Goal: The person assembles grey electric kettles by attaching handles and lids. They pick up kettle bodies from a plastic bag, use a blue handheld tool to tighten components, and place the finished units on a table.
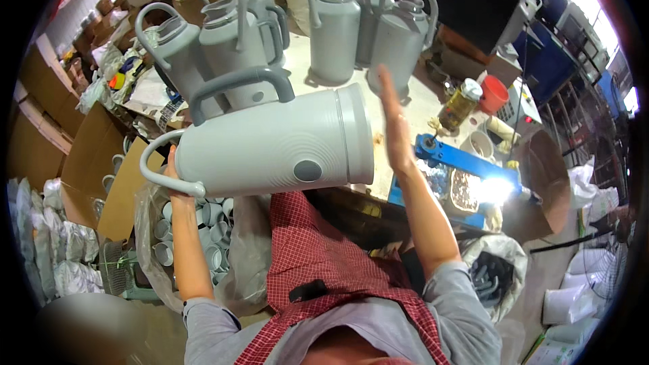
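Grey jug (270, 142) being held sideways in mid-air by the left hand (173, 165), fingers being mostly hidden at its mouth end, right hand (397, 122) being held flat, empty, near its base, standing jugs (236, 57) being partly covered behind

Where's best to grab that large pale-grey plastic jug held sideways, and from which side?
Probably by the dark-grey curved plastic handle, coming from above: it faces upward and arches off the wide, round pale-grey plastic jug, leaving an open gap beneath.

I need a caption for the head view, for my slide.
Left hand holding a grey jug on its side, open right hand beside its base.
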A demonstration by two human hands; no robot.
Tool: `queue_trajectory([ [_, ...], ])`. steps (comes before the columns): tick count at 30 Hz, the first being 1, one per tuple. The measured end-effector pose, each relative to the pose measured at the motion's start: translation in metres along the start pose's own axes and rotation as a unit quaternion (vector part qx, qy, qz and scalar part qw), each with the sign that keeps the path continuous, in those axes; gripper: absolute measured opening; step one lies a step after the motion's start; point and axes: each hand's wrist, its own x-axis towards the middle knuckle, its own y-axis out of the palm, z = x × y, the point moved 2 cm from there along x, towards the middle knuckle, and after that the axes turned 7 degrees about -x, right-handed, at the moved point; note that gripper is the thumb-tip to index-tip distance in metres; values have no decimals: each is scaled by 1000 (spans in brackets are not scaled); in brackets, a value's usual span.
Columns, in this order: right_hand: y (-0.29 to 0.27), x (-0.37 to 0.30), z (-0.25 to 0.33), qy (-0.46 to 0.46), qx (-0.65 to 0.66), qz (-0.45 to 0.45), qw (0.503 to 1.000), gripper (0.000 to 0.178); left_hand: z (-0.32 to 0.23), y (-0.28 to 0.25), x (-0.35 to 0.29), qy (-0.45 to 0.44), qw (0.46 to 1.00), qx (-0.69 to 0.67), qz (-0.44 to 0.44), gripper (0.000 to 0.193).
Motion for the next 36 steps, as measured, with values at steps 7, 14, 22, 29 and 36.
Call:
queue_trajectory([
  [7, 28, -53, -14, 38, -137, -80, 987, 68, -17, -6, -22, 151, 981, 98, -78, 37],
  [14, 39, -8, -52, 73, -181, 11, 981, 59, -103, 133, -54, 457, 746, 431, 219, 31],
  [22, 51, 45, -10, 99, -140, -154, 973, 12, -93, 231, 65, 529, 691, 445, 211, 30],
  [29, 90, 89, -118, 148, -80, -210, 963, 27, -61, 36, 265, 463, 851, 220, -114, 45],
  [36, 141, 169, -153, 58, -134, -250, 957, 33, -40, -9, 325, 237, 955, 172, -40, 77],
])
